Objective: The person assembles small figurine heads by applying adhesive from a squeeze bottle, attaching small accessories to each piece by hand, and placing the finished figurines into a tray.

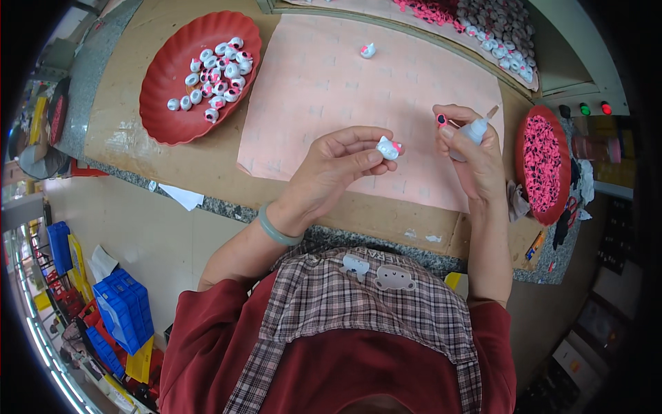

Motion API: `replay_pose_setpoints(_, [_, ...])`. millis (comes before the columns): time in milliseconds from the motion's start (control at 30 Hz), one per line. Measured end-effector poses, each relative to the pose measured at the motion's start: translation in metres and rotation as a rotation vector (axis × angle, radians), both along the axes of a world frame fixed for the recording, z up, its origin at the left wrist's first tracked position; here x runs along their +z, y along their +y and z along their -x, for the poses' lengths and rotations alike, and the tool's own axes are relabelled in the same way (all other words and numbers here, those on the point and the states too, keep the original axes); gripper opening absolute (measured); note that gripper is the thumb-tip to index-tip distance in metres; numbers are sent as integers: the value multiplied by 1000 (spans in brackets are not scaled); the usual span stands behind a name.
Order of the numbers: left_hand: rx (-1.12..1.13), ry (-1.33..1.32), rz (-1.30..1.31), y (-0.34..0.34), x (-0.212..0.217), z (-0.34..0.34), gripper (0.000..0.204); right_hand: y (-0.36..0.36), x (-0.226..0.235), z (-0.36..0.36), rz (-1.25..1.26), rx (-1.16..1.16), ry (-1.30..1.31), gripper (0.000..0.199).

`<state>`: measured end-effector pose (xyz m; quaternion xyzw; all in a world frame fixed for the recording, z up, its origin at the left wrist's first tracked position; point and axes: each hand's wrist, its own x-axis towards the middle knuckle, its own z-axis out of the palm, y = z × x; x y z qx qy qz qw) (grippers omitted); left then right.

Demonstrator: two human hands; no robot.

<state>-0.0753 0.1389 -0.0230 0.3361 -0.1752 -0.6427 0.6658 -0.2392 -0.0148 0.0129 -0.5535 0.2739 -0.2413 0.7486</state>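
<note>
With twelve o'clock straight ahead of me, closest is my checked apron (pixel 372 303), and a pale green bangle (pixel 276 231) circles my left wrist. At twelve, my left hand (pixel 331 162) pinches a white cat-head piece (pixel 386 148) between thumb and fingers, its pink patch turned towards three. At one, my right hand (pixel 476 162) grasps two things: a small pink-and-black piece (pixel 442 120) in the fingertips, and a translucent squeeze bottle (pixel 473 131) tucked against the palm, its brownish nozzle leaning out towards one. The two hands are apart, both raised over a pink sheet (pixel 303 103), which lies on brown cardboard (pixel 114 110). At two sits a red oval dish (pixel 545 218) heaped with pink-and-black bits (pixel 543 162); at eleven, a larger red scalloped dish (pixel 158 124) carries loose white heads (pixel 224 72), some showing pink and dark marks. Further off at twelve, near the sheet's far edge, one lone cat head (pixel 367 50) lies well apart from the others. Farthest, at one, a raised tray (pixel 376 12) bears pink pieces (pixel 427 10), white pieces (pixel 500 52) and greyish-brown pieces (pixel 496 24) in crowded groups
</note>
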Motion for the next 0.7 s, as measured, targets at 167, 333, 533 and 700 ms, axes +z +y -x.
replay_pose_setpoints(167, [25,-168,7,0,-1,6,31,34,-2,12,96,-9,30,22])
replay_pose_setpoints(333, [33,-340,30,1,1,12,30,50,-15,18,167,-46,71,17])
replay_pose_setpoints(533, [30,-515,53,3,-1,19,28,60,-10,16,208,-39,173,13])
replay_pose_setpoints(700, [27,-588,80,3,-3,20,28,63,-10,14,334,-120,227,12])
